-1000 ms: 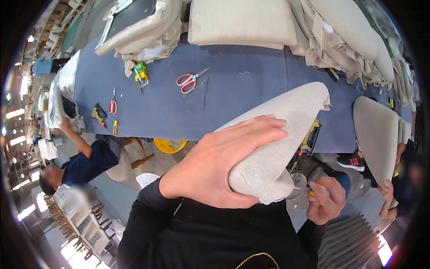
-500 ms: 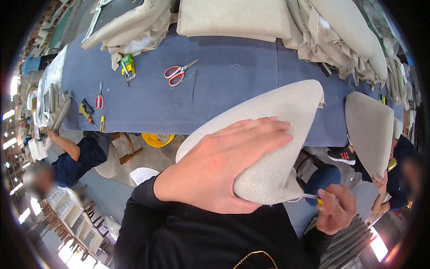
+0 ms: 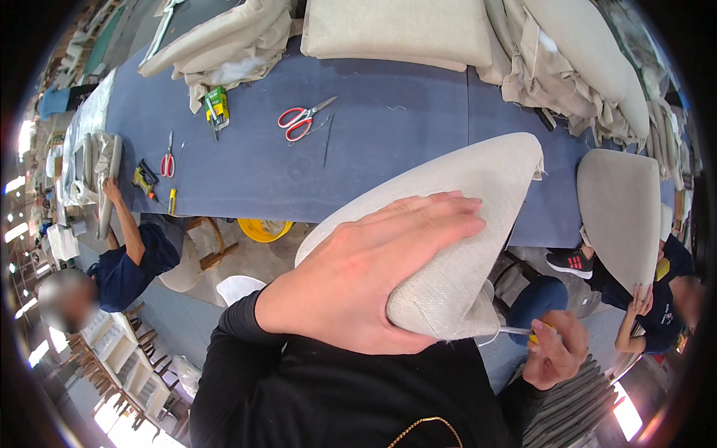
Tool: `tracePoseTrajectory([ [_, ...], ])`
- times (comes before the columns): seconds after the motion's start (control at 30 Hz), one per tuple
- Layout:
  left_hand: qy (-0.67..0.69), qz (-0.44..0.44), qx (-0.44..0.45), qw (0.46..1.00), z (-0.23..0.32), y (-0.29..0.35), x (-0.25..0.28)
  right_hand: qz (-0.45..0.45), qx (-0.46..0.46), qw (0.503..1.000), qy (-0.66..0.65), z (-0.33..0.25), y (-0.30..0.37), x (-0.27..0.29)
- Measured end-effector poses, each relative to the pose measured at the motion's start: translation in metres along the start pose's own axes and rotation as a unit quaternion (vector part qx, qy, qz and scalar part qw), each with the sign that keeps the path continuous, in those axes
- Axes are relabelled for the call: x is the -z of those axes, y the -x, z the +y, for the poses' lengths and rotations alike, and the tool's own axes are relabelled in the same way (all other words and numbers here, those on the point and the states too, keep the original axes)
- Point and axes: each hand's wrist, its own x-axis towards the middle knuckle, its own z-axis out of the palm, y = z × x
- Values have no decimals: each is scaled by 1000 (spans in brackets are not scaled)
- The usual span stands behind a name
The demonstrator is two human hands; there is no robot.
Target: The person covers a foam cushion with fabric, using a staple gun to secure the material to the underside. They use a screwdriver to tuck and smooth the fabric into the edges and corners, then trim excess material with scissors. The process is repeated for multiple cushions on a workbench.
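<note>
A beige, fabric-covered padded cushion point(image 3: 448, 246) stands tilted in front of my body. My left hand point(image 3: 366, 269) is spread over its side, fingers stretched out along the fabric and gripping its lower corner, the thumb partly hidden. My right hand point(image 3: 556, 349) is closed around the yellow handle of a screwdriver-like tool point(image 3: 515, 330) with a thin metal shaft. Its tip meets the loose fabric at the cushion's lower right corner and is hidden there. A pale thread point(image 3: 489, 342) hangs in a loop beside the shaft.
On the blue-grey table point(image 3: 246, 164) lie red-handled scissors point(image 3: 300, 123), smaller scissors point(image 3: 168, 164), a staple gun point(image 3: 146, 181) and a green-yellow box point(image 3: 216, 108). Beige cushions point(image 3: 396, 33) are piled at the back. Co-workers sit left and right; the right one holds a cushion point(image 3: 618, 216).
My right hand and the tool have shifted slightly left. My left hand stays on the cushion. The left co-worker's arm has risen to the stacked pieces.
</note>
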Motion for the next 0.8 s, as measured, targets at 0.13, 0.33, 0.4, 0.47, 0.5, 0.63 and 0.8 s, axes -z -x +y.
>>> tracePoseTrajectory([
  [0.13, 13, 7, 21, 1000, -1, 3, -2, 1, -43, 999, -4, -4, 13, -5],
  [0.33, 22, -7, 28, 999, -3, 4, -1, 8, -81, 997, -13, -9, 22, -11],
  [0.4, 23, -4, 29, 999, -3, 4, 0, 18, -80, 996, -29, -7, 25, -18],
  [0.47, 28, -2, 36, 999, -1, 4, -1, 31, -78, 996, -44, -9, 24, -23],
  [0.5, 27, -2, 35, 999, -1, 4, -3, 39, -77, 995, -51, -12, 20, -29],
  [0.63, 16, 2, 35, 999, 1, 4, -7, 39, -71, 996, -25, -17, 10, -25],
  [0.8, 21, -11, 34, 999, 1, 4, -8, 5, -25, 998, 49, -28, -9, 4],
])
